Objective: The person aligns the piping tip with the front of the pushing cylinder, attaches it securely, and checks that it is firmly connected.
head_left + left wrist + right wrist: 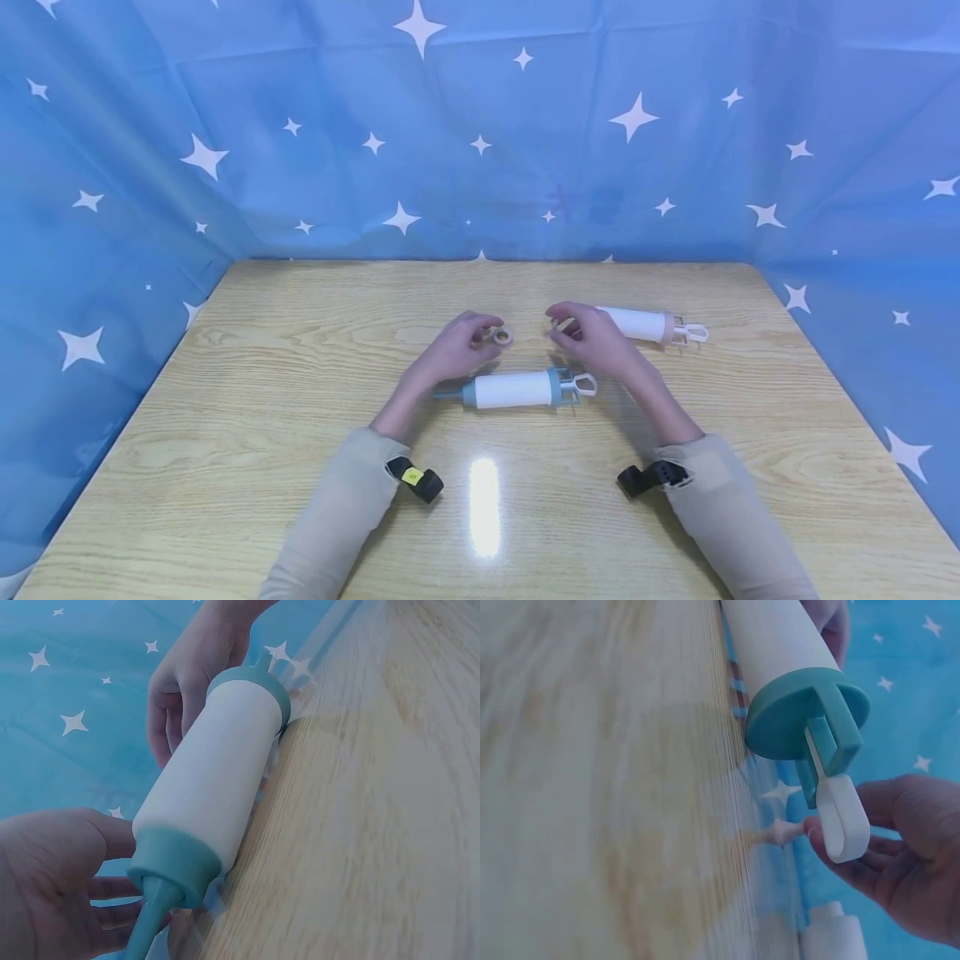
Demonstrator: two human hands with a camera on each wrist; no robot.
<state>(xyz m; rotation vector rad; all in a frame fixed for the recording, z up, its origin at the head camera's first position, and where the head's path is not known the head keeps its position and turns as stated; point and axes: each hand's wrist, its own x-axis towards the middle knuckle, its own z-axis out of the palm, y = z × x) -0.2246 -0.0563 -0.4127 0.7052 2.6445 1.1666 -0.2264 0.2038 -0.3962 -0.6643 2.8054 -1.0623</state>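
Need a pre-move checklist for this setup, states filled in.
1. Teal-ended tube lying on its side on the table: ok.
2. Small ring at the left hand's fingertips: ok.
3. Left hand's grip on that ring firm: cannot tell.
4. Right hand free of any small part: cannot tell, fingertips too small in the head view.
5. Left end of pink-ended tube visible in head view: not ok, right hand covers it.
6. Hands apart: ok.
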